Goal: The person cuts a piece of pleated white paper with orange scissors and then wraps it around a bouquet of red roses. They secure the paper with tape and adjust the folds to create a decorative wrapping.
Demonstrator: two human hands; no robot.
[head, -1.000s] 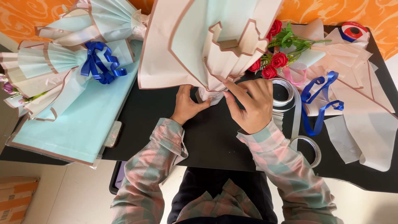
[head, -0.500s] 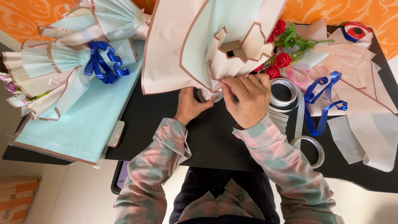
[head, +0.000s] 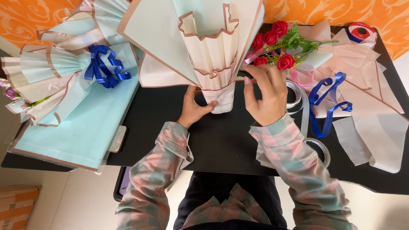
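Observation:
A cone of folded paper wrapping [head: 204,47], pale mint and cream with brown edges, stands upright on the black table [head: 221,140]. My left hand [head: 194,108] pinches its narrow white base from the left. My right hand [head: 266,96] hovers just right of the base, fingers spread, holding nothing I can see. A bunch of red roses [head: 272,42] with green stems lies just behind my right hand.
A finished bouquet with a blue bow [head: 102,66] lies at the left on mint paper sheets [head: 81,132]. Blue ribbon [head: 326,102], clear tape rolls [head: 317,149], cream paper scraps [head: 370,123] and a red-blue tape roll [head: 360,32] crowd the right side. A phone [head: 117,138] lies by the sheets.
The paper cone has been turned upright and moved toward the middle. My right hand has let go of the base and opened beside it; my left hand still holds the base.

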